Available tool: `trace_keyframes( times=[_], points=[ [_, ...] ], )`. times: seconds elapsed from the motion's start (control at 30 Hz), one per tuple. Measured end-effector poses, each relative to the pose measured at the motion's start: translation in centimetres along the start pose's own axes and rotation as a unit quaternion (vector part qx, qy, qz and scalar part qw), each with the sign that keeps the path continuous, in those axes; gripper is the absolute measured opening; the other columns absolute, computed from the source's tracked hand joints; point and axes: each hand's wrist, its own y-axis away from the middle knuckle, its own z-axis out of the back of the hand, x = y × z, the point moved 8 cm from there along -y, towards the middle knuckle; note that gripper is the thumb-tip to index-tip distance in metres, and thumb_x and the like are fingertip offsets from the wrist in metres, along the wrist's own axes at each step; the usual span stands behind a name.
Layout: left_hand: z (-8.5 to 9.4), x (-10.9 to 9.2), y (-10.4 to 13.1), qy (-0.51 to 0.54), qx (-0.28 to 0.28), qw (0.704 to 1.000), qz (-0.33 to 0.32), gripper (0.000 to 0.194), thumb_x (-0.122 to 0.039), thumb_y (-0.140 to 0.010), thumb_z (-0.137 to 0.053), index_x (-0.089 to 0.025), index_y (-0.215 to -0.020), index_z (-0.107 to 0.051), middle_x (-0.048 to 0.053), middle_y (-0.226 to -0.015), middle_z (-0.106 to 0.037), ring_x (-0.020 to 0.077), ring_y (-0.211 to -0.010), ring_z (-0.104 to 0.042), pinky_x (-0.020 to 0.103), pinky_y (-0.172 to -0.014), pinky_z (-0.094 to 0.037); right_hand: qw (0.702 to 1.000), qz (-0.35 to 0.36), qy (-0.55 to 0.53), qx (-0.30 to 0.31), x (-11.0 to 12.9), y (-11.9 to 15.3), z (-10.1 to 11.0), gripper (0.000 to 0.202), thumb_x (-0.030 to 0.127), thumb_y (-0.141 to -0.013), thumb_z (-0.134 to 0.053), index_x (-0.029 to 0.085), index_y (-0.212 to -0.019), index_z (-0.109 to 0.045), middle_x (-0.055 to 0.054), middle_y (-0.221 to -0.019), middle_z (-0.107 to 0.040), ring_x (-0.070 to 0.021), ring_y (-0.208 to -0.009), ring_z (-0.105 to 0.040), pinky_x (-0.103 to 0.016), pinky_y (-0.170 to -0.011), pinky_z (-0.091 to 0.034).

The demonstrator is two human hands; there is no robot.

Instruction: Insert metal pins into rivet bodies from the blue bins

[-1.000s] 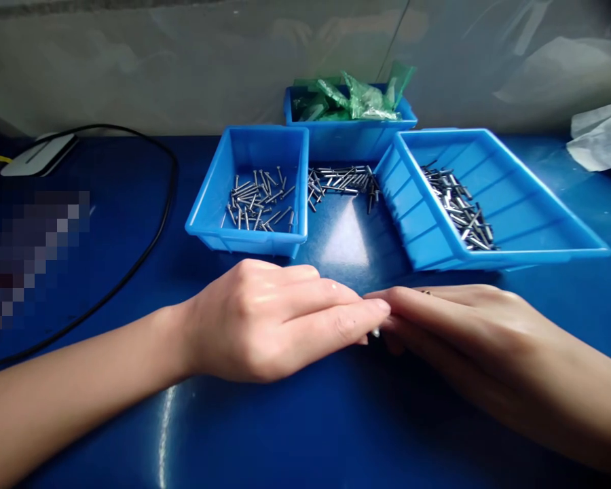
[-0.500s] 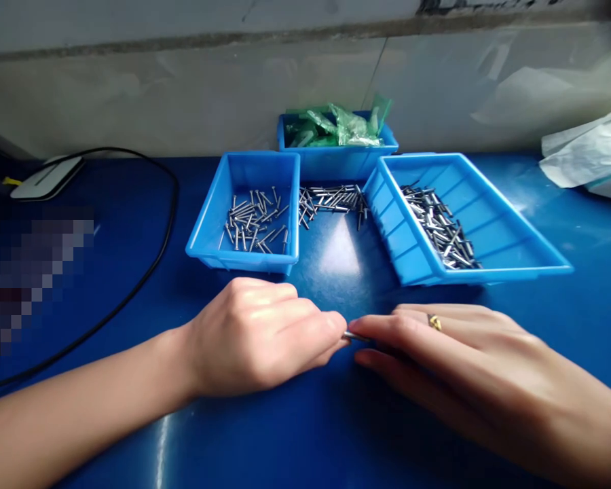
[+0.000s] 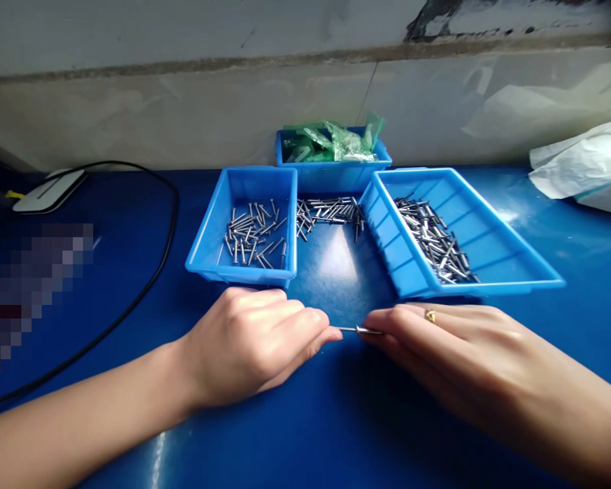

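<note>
My left hand (image 3: pixel 265 339) is closed in a pinch on the thin pin end of a silvery blind rivet (image 3: pixel 358 330). From the other side my right hand (image 3: pixel 438 367), with a ring on one finger, pinches the rivet's thicker end beyond its flange. The rivet lies level between the fingertips, low over the blue table. Behind my left hand is a blue bin (image 3: pixel 241 274) with loose screw-like or nail-like metal pieces. A larger blue bin (image 3: pixel 514 261) with many rivets stands behind my right hand.
Between the bins lies a loose pile of rivets (image 3: pixel 330 209). A third blue bin (image 3: pixel 330 175) with green plastic bags (image 3: pixel 336 139) stands at the wall. Left are a black cable (image 3: pixel 170 224) and a white device (image 3: pixel 51 191); right is white crumpled wrapping (image 3: pixel 585 163).
My hands have drawn slightly apart, so more of the rivet's pin and its flange show between them. My right fingers have closed together. The view has tilted up a little.
</note>
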Motion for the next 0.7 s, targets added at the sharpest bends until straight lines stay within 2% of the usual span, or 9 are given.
trace_keyframes(
  times=[0.1,0.2,0.3,0.37,0.5,0.6,0.7],
  points=[
    [-0.1,0.0,-0.2,-0.006,-0.002,1.0,0.002,0.045,-0.016,-0.126,-0.045,-0.011,-0.095,-0.078,0.002,-0.078,-0.08,0.0167,-0.058,-0.069,0.033,-0.059,-0.055,1.0,0.005,0.013,0.003,-0.2,0.0,-0.1,0.048,0.011,-0.127,-0.032,0.02,-0.096,-0.067,-0.006,-0.079,-0.081,-0.0166,-0.058,-0.079,-0.026,-0.053,-0.054],
    [-0.1,-0.2,-0.5,-0.009,0.002,1.0,-0.004,0.047,-0.013,-0.125,-0.043,-0.011,-0.093,-0.077,0.002,-0.074,-0.076,0.0162,-0.057,-0.066,0.033,-0.058,-0.054,1.0,0.001,0.019,-0.001,-0.5,-0.1,-0.2,0.05,0.02,-0.131,-0.033,0.02,-0.095,-0.068,-0.007,-0.079,-0.082,-0.0173,-0.057,-0.079,-0.028,-0.052,-0.054],
    [-0.1,-0.3,-0.6,-0.012,0.006,1.0,-0.004,0.05,-0.013,-0.126,-0.041,-0.012,-0.091,-0.077,0.001,-0.073,-0.076,0.0152,-0.056,-0.064,0.033,-0.056,-0.052,1.0,-0.018,0.007,-0.014,-0.7,-0.1,0.1,0.044,0.028,-0.132,-0.036,0.018,-0.105,-0.068,-0.006,-0.083,-0.083,-0.0163,-0.059,-0.08,-0.028,-0.053,-0.055],
    [-0.2,-0.1,-0.4,-0.015,0.011,1.0,-0.001,0.05,-0.015,-0.127,-0.04,-0.013,-0.093,-0.077,0.001,-0.075,-0.078,0.0146,-0.056,-0.065,0.032,-0.055,-0.052,0.999,-0.026,-0.002,-0.017,-0.8,0.0,0.2,0.036,0.023,-0.131,-0.039,0.019,-0.109,-0.067,-0.005,-0.085,-0.083,-0.0171,-0.061,-0.08,-0.029,-0.055,-0.054],
    [0.0,0.2,-0.1,-0.003,-0.008,1.0,0.01,0.045,-0.02,-0.129,-0.045,-0.013,-0.099,-0.078,0.002,-0.084,-0.084,0.0142,-0.064,-0.074,0.03,-0.063,-0.06,1.0,0.002,-0.015,0.001,-0.4,0.1,-0.2,0.037,0.006,-0.123,-0.042,0.022,-0.1,-0.065,-0.005,-0.081,-0.081,-0.0175,-0.058,-0.077,-0.029,-0.054,-0.052],
    [0.8,0.0,-0.1,0.009,-0.045,0.999,0.009,0.036,-0.022,-0.128,-0.053,-0.014,-0.105,-0.08,0.001,-0.084,-0.084,0.0136,-0.068,-0.076,0.028,-0.067,-0.062,0.999,0.004,-0.044,0.004,0.1,-0.1,-0.7,0.039,0.004,-0.121,-0.041,0.023,-0.095,-0.064,-0.002,-0.077,-0.077,-0.0139,-0.055,-0.072,-0.026,-0.053,-0.051],
    [1.4,-1.0,-0.2,0.037,-0.053,0.998,-0.024,0.029,-0.023,-0.126,-0.059,-0.014,-0.111,-0.082,-0.001,-0.081,-0.082,0.0136,-0.067,-0.075,0.029,-0.062,-0.059,0.997,-0.015,-0.071,0.014,0.4,-0.4,-1.2,0.04,0.002,-0.117,-0.04,0.024,-0.091,-0.061,0.004,-0.068,-0.067,-0.0106,-0.048,-0.063,-0.023,-0.049,-0.048]
  ],
)
